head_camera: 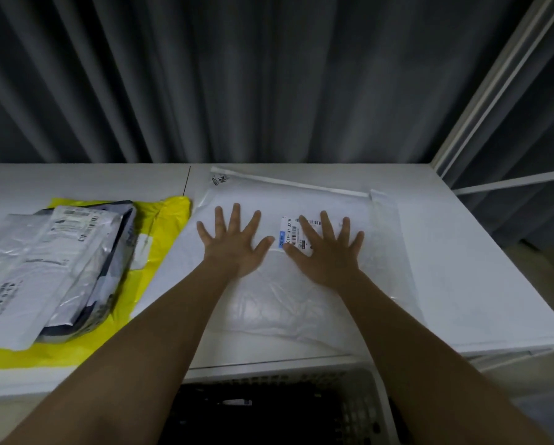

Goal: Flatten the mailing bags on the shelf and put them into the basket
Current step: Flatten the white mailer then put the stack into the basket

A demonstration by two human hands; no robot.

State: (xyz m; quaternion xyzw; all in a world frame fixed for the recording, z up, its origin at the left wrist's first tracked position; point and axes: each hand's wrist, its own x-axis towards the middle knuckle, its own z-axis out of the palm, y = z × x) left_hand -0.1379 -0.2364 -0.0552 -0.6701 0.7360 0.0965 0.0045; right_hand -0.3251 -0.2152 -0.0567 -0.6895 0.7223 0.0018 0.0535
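Observation:
A large clear plastic mailing bag with a white zip strip along its far edge lies flat on the white shelf. My left hand presses on its left part, palm down, fingers spread. My right hand presses palm down beside it and partly covers a white barcode label on the bag. To the left, a pile of mailing bags sits on the shelf: grey and white ones on a yellow bag. The white slatted basket stands below the shelf's front edge.
A dark grey curtain hangs behind the shelf. A white upright post of the shelf frame rises at the right rear. The basket holds something dark.

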